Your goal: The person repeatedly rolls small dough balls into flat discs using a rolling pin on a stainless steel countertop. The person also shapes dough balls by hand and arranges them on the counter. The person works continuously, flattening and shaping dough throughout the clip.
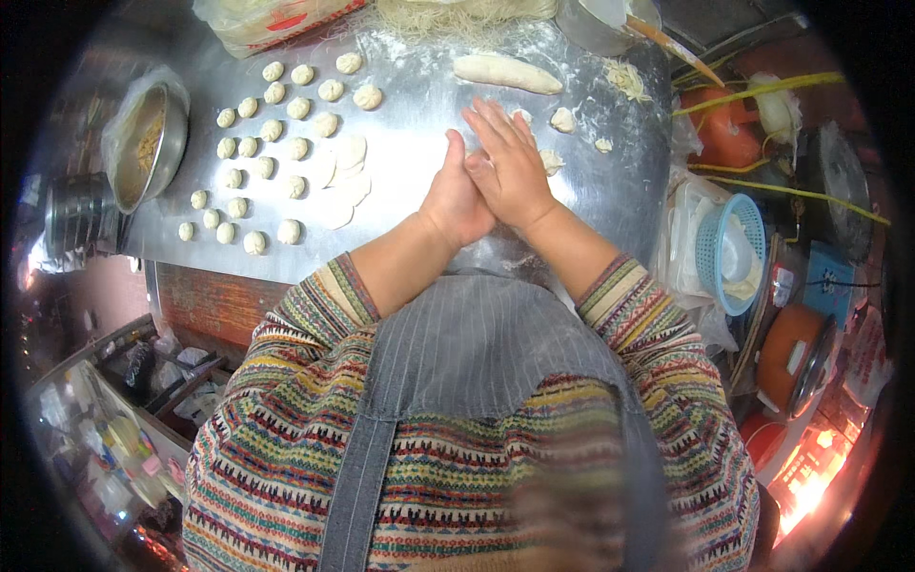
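Observation:
Over the middle of a metal work table [414, 236], my left hand [454, 196] and my right hand [513, 171] meet palm against palm. Fingers of both hands point away from me, and whatever may lie between the palms is hidden. Several small dough pieces [563, 120] lie just beyond and right of my right hand. Farther back rests a long dough roll [507, 74]. Flat round dough wrappers [347, 186] overlap in a small pile left of my left hand. Beyond them, several small pleated buns [297, 107] stand in loose rows.
A metal bowl of filling [161, 150], partly wrapped in plastic, stands at the left edge. Noodles [465, 20] and a plastic bag [275, 25] lie at the back. Dough scraps [627, 80] sit back right. A blue basket [743, 250] and an orange pot [790, 357] stand to the right.

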Action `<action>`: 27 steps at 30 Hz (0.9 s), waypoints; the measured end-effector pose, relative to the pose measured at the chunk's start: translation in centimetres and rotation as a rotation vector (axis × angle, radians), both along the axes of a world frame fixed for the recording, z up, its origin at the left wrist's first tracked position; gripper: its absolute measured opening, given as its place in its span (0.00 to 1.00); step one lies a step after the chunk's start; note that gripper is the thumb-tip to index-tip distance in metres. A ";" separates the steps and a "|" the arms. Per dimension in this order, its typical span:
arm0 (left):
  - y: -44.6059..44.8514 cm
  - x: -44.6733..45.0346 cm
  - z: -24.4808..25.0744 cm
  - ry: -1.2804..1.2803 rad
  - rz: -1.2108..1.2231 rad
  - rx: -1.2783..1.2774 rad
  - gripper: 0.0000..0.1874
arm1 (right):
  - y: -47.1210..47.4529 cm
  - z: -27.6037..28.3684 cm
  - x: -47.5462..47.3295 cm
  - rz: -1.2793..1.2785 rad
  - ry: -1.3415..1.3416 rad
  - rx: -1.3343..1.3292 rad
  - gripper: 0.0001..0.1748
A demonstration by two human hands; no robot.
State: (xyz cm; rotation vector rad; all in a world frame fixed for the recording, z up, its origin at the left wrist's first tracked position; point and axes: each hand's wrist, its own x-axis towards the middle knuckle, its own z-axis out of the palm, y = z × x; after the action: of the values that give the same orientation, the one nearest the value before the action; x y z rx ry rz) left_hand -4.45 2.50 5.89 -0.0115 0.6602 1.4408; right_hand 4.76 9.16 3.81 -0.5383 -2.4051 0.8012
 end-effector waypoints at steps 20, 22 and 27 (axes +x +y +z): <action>-0.3 -0.9 -0.9 0.071 -0.124 -0.047 0.19 | 5.0 -5.3 3.9 -0.265 -0.581 0.247 0.16; -0.3 -0.8 -0.9 0.109 -0.106 -0.103 0.19 | 5.1 -4.7 3.7 -0.241 -0.578 0.128 0.17; -0.5 -0.9 -1.8 0.119 -0.066 -0.096 0.19 | 5.1 -3.4 4.4 -0.380 -0.281 -0.192 0.17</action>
State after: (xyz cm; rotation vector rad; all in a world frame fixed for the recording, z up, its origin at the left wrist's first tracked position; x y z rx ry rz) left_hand -5.33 2.02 4.07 0.0214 0.8194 1.3525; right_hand 9.16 14.31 0.46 -1.2136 -2.3680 0.8324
